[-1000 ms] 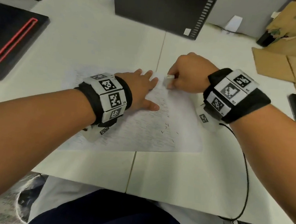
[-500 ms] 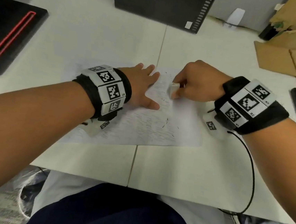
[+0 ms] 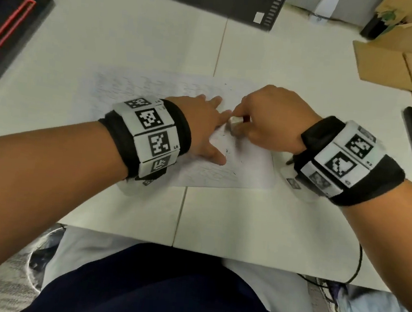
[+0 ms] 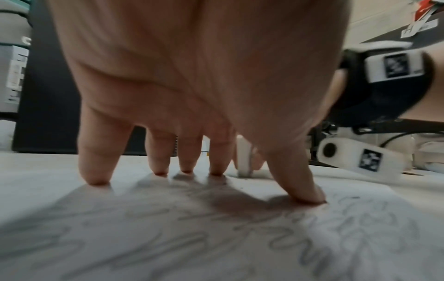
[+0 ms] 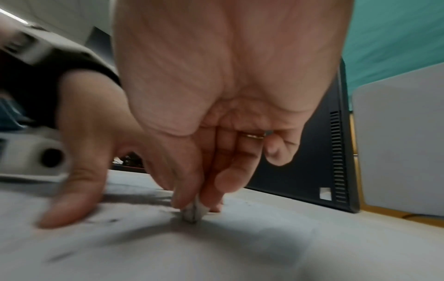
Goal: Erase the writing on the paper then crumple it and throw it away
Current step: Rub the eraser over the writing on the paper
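Sheet of paper (image 3: 135, 91), pencil-written, flat on white table (image 3: 244, 215). Left hand (image 3: 200, 127): fingers straight and spread, pressing paper down. Right hand (image 3: 271, 119): pinching white eraser (image 3: 235, 123), its lower end on the paper beside left fingertips (image 4: 96, 176). No containers visible.
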The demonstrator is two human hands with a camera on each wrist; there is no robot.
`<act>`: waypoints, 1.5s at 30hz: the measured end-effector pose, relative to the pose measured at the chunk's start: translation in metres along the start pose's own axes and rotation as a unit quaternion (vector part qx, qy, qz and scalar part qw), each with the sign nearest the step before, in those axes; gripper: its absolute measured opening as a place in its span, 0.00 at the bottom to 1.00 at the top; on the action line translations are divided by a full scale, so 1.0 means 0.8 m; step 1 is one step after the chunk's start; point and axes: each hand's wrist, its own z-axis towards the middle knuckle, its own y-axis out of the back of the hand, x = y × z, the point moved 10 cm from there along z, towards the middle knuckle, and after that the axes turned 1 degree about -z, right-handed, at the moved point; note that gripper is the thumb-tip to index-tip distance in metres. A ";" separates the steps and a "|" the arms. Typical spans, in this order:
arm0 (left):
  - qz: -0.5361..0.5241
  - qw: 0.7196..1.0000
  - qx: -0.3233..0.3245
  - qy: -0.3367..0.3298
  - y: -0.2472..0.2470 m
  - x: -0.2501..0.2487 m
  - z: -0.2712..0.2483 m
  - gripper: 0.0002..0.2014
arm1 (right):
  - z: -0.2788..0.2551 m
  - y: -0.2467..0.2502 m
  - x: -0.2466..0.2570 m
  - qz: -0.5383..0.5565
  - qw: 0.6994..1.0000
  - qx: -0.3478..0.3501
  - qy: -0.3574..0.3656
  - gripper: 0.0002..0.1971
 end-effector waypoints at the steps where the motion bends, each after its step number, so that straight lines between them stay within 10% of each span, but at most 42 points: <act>1: 0.001 1.000 0.002 0.002 0.000 0.001 0.000 0.50 | -0.009 -0.006 0.007 -0.009 1.000 0.008 0.006 0.13; 45: -0.020 1.000 -0.002 0.001 -0.004 0.002 -0.007 0.50 | -0.059 -0.023 0.031 0.059 0.996 0.049 0.043 0.10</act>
